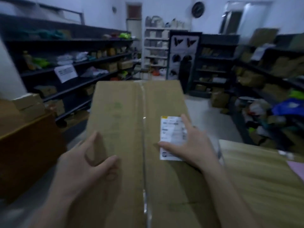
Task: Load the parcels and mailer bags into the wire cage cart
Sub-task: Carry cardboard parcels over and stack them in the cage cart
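Slippage threatened the parcel (131, 112): left hand (88, 162) clasped its left edge, but right hand (194, 145) only pressed spread, straight fingers (186, 123) flat on its label (171, 130).

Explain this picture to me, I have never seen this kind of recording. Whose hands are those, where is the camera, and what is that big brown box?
There is no machine here: a person is working with two bare hands. The single picture comes from a wide-angle camera worn on the person's head, looking forward and down, so you see roughly what they see. In front is a large brown cardboard box, sealed with clear tape down its middle and bearing a white shipping label. The right hand lies flat on that label, fingers spread. The left hand rests at the box's left edge; blur hides whether it grips. A pale wooden tabletop is at the right, with dark shelves of goods behind. The wire cage cart is not in view.
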The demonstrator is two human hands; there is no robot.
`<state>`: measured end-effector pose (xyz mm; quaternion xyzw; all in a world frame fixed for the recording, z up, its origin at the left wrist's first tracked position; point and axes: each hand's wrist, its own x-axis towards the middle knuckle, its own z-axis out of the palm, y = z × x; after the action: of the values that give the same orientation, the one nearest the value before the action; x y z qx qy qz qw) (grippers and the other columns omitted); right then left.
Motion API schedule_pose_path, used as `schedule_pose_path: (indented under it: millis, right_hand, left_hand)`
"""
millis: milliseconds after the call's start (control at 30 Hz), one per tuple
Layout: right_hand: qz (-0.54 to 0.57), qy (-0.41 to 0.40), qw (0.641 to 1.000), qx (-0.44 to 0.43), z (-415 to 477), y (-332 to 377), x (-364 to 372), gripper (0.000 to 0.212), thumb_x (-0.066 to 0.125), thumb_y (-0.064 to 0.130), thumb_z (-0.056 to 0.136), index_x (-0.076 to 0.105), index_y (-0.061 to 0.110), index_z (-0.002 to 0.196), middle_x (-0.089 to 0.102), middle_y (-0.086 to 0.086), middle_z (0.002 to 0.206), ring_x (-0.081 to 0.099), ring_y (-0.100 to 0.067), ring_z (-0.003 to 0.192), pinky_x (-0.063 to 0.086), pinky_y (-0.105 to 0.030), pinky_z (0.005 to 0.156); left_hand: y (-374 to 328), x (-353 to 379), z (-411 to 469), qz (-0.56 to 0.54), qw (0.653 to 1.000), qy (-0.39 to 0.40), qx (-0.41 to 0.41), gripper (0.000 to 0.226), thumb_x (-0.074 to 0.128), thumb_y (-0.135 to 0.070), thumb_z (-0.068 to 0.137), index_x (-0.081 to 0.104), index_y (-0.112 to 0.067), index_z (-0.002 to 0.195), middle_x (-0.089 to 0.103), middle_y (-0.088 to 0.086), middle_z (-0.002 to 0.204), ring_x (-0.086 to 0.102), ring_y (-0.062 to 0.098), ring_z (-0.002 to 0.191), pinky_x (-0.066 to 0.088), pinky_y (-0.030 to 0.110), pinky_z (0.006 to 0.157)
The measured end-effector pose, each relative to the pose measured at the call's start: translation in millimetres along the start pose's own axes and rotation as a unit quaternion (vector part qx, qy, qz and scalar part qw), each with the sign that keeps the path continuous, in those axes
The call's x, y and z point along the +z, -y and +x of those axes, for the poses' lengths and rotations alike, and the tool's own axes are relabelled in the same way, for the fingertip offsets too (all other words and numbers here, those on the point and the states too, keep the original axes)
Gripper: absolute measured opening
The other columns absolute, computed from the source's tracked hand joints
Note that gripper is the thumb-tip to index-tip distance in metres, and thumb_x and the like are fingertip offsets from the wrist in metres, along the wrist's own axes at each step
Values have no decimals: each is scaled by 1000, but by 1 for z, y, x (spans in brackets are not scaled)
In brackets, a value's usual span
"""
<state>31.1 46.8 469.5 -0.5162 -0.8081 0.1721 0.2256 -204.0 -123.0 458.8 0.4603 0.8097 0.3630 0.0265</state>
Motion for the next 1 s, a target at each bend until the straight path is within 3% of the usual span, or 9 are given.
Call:
schedule_pose_path:
  millis: [133, 200, 300, 367, 567, 767, 1000]
  right_hand:
    - [-11, 14, 1000, 17, -21, 17, -2, 124, 63, 88, 59, 5, 39, 158, 48, -2, 138, 49, -25, 124, 41, -38, 97]
    - [-34, 7, 998, 43, -27, 18, -6, 127, 61, 92, 57, 4, 39, 157, 49, -5, 136, 51, -27, 122, 42, -39, 95]
    - [-41, -16, 996, 83, -39, 8, -14, 132, 58, 96, 51, 8, 38, 158, 51, -6, 137, 52, -28, 122, 44, -41, 97]
    - [-43, -31, 993, 105, -49, -4, -25, 134, 56, 99, 48, 10, 37, 158, 52, -5, 138, 50, -27, 125, 45, -43, 98]
    - [-41, -72, 985, 152, -101, -46, -71, 129, 61, 93, 52, 16, 33, 158, 53, -2, 141, 51, -24, 125, 46, -41, 97]
    - [-49, -143, 957, 246, -189, -113, -129, 125, 64, 87, 58, 16, 31, 159, 48, -4, 148, 46, -27, 132, 41, -43, 102]
    - [-57, -207, 903, 373, -337, -204, -216, 116, 65, 81, 67, 14, 33, 159, 44, -6, 151, 43, -29, 135, 39, -46, 105]
  left_hand:
    - [-8, -16, 11, 4, 995, 63, -79, 125, 73, -74, 58, 16, -28, 159, 49, 9, 148, 53, 32, 125, 49, 44, 95]
    - [-18, -11, 21, 17, 995, 53, -82, 128, 74, -77, 58, 14, -25, 159, 50, 8, 145, 54, 31, 121, 50, 43, 90]
    - [-32, 1, 27, 36, 998, 38, -31, 112, 74, -77, 61, 31, -24, 150, 60, 7, 128, 58, 27, 104, 49, 35, 76]
    - [-44, 11, 28, 71, 996, 57, -2, 112, 70, -84, 58, 35, -23, 145, 63, 6, 120, 62, 29, 104, 51, 36, 74]
    - [-96, 43, 7, 94, 987, 75, 109, 111, 57, -96, 52, 47, -19, 132, 65, 6, 109, 62, 28, 98, 55, 41, 78]
    - [-188, 89, -62, 88, 966, 123, 211, 112, 52, -94, 61, 30, -30, 149, 54, 10, 129, 59, 32, 112, 48, 39, 83]
    - [-315, 147, -187, 54, 922, 185, 335, 109, 49, -94, 65, 28, -30, 150, 52, 9, 123, 59, 29, 106, 48, 37, 81]
